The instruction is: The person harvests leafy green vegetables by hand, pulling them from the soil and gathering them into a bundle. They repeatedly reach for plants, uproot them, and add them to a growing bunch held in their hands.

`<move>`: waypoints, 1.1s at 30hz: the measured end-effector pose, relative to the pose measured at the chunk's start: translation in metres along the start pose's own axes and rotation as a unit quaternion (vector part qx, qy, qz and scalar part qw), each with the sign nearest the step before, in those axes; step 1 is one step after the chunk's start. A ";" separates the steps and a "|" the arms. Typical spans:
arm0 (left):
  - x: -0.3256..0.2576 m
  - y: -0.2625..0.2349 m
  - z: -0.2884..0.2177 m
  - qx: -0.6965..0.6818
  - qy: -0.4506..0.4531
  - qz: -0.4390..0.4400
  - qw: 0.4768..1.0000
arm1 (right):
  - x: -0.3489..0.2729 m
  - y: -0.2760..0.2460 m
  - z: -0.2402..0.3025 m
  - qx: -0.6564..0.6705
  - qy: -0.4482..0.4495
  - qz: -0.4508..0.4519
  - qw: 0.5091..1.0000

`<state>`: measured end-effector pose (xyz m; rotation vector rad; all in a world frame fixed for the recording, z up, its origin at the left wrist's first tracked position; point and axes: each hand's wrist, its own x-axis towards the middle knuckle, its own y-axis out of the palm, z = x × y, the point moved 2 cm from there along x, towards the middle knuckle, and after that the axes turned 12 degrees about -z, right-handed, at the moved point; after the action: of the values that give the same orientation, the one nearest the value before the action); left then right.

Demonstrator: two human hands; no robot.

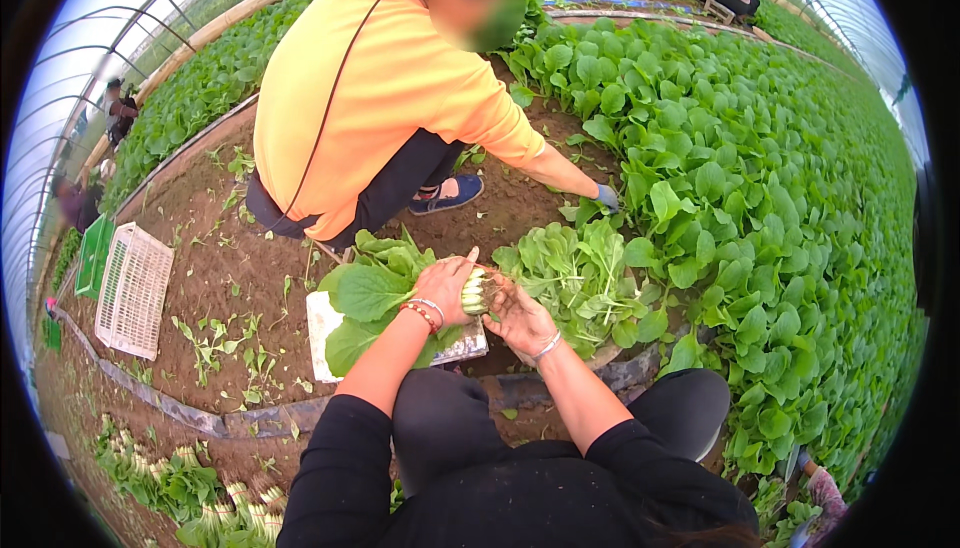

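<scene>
My left hand (446, 289) is wrapped round a bunch of leafy greens (368, 293). Its broad leaves point left, and its pale stems and soil-covered roots face right. At the root end, the curled fingers of my right hand (524, 322) close on the roots. Beneath the leaves, between my knees and a co-worker, is a white flat box or board (323, 336), mostly covered. Just beyond my right hand lies a loose heap of pulled greens (578, 273).
A co-worker in an orange top (370, 98) squats ahead, a gloved hand (607, 198) at the edge of the dense crop (740, 198). White (135, 288) and green crates (95, 253) stand left. Bundled greens (160, 473) lie lower left. A dark hose-like strip (250, 420) crosses the soil.
</scene>
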<state>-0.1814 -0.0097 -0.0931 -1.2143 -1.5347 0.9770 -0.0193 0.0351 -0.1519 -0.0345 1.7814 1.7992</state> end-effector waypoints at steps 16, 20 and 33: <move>0.005 0.010 0.011 -0.016 -0.031 0.019 0.999 | -0.006 -0.008 -0.038 -0.409 -0.117 -0.040 0.904; 0.004 0.011 0.006 -0.003 -0.044 0.039 0.998 | -0.021 0.009 -0.043 -0.530 -0.276 0.003 0.802; 0.001 0.010 0.005 0.023 -0.056 0.019 0.998 | 0.078 0.086 0.016 -0.052 0.155 -0.120 0.979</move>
<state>-0.1842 -0.0066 -0.1036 -1.1760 -1.5727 1.1162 -0.1133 0.0872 -0.1059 -0.5766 1.7969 1.7798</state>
